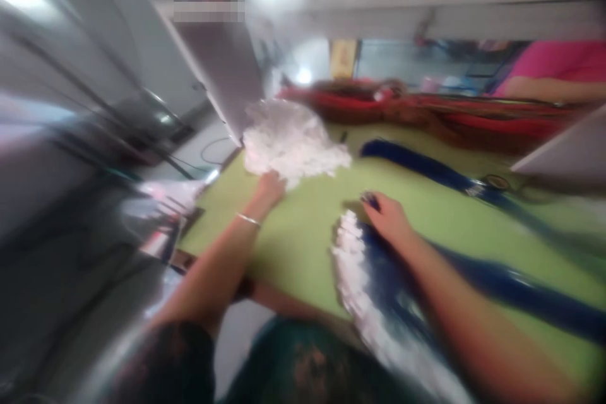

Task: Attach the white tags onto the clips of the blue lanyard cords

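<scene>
My left hand (271, 189), a bangle at its wrist, touches the near edge of a heap of small white pieces (296, 139). Its fingers look drawn together, but blur and the heap hide what is in them. My right hand (387, 213) is closed on the end of a dark blue strand bundle (372, 201), a little above the table. Beside and below that hand lie more dark blue strands (386, 271), partly covered by my forearm. A row of white pieces (350, 252) runs along their left side towards my lap.
The green tabletop (293, 252) ends at my lap. Another dark blue bundle (411, 161) lies further back, bound near a dark ring. Red and brown strands (426, 113) stretch along the back. A person in a pink top (558, 66) is across the table; a grey post (213, 69) stands left.
</scene>
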`<state>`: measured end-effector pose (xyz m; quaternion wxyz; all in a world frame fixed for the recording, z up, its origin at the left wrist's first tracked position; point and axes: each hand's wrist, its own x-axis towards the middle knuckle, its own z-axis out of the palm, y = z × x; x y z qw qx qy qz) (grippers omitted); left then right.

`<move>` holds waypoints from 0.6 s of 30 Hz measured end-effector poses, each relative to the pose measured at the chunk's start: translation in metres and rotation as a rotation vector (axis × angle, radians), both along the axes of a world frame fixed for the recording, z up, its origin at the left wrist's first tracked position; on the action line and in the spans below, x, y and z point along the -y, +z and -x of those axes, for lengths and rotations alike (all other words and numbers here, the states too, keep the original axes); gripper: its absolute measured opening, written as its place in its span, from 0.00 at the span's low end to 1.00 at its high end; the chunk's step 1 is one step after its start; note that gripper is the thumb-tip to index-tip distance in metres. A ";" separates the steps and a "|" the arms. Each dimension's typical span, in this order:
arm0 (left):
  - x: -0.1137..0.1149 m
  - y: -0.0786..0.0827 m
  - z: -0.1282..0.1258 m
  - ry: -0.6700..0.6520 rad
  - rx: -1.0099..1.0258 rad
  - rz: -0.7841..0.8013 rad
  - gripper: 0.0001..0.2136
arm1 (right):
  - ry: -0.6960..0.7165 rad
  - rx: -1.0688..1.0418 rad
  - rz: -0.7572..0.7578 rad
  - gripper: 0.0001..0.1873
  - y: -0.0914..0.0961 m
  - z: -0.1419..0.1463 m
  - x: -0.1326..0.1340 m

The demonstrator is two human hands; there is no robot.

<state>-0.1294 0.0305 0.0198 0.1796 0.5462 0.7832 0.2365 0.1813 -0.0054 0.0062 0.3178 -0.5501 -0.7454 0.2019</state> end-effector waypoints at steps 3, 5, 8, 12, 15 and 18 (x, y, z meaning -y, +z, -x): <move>-0.014 -0.006 -0.029 -0.078 0.033 -0.002 0.12 | 0.007 -0.035 0.033 0.13 0.004 0.002 0.004; -0.019 -0.008 -0.041 -0.115 0.046 -0.001 0.13 | -0.029 -0.106 0.080 0.12 0.010 0.004 0.005; -0.017 -0.005 -0.049 -0.127 -0.001 -0.064 0.16 | -0.115 -0.238 0.160 0.09 0.019 0.004 0.005; -0.007 0.010 -0.067 -0.310 -0.091 -0.343 0.13 | -0.213 -0.404 0.253 0.11 0.024 0.002 0.004; -0.004 0.015 -0.095 -0.659 -0.028 -0.358 0.11 | -0.261 -0.485 0.289 0.11 0.024 0.002 0.004; -0.004 0.008 -0.122 -0.781 -0.074 -0.233 0.11 | -0.269 -0.489 0.247 0.10 0.024 0.004 0.003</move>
